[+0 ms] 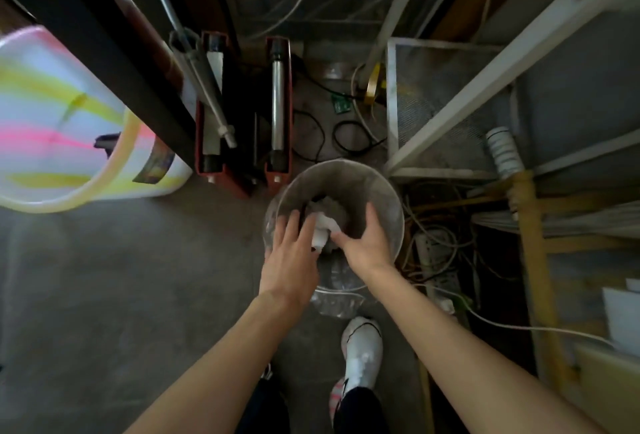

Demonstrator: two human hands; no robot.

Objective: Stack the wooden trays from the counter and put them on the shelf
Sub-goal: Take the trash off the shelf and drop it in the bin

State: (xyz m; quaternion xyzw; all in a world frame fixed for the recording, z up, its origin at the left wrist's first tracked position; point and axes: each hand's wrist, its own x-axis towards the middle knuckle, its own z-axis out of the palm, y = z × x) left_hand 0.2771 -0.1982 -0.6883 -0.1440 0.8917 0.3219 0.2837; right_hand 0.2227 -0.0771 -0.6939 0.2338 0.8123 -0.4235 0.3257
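Forearms, bare, are reaching down. Left hand (pixel 294 253), fingers spread, is pressing into the clear bin (pixel 388 205); right hand (pixel 367 243) is pinching what seems a crumpled white wad (pixel 323 231), blurred. White shoe (pixel 362 350) is standing beside the bin. Wooden trays, counter, shelf: none showing. Advice: drop the wad fully inside, free both hands, then seek the trays.

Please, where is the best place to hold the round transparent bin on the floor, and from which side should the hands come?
Probably by the rim of the round transparent bin, from above, one hand on each side. Its mouth opens upward, and the left hand and right hand are already over it near white crumpled paper.
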